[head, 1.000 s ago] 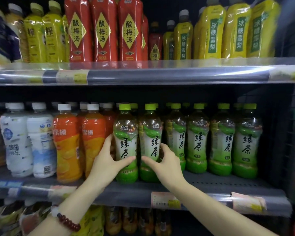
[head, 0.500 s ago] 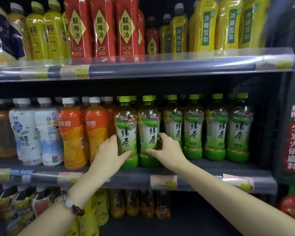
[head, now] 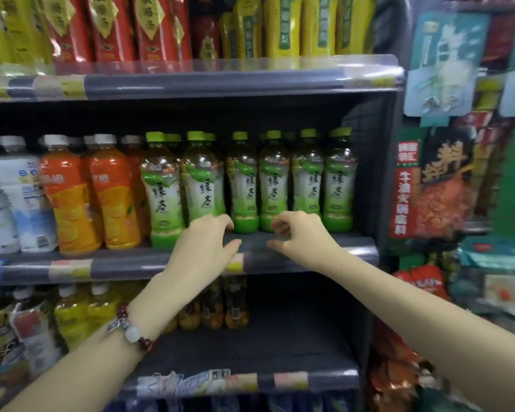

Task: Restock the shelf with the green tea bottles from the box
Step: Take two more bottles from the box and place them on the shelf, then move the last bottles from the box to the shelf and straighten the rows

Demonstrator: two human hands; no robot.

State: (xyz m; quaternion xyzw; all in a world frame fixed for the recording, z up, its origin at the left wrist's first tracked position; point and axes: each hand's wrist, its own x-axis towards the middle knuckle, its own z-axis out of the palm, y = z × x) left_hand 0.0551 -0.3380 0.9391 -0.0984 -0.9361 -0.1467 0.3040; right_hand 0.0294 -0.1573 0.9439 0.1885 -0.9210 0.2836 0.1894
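The clear plastic green tea bottles with lime-green caps and green-and-white labels (head: 238, 182) stand upright in a row along the right half of the dark grey metal middle shelf (head: 309, 251), the two leftmost a little nearer the front edge than the four beside them. The step in hand looks like facing up that row, so it would go best by nudging the bottles low on their bodies, labels outward, bases level with the front edge and touching their neighbours. The left hand (head: 204, 243) hangs in front of the second bottle's base, fingers loosely curled and thumb out, gripping nothing. The right hand (head: 299, 233) hovers just before the fourth and fifth bottles, fingers curled, also empty. Orange plastic juice bottles with white caps (head: 92, 194) crowd the row's left end. No box is in view.
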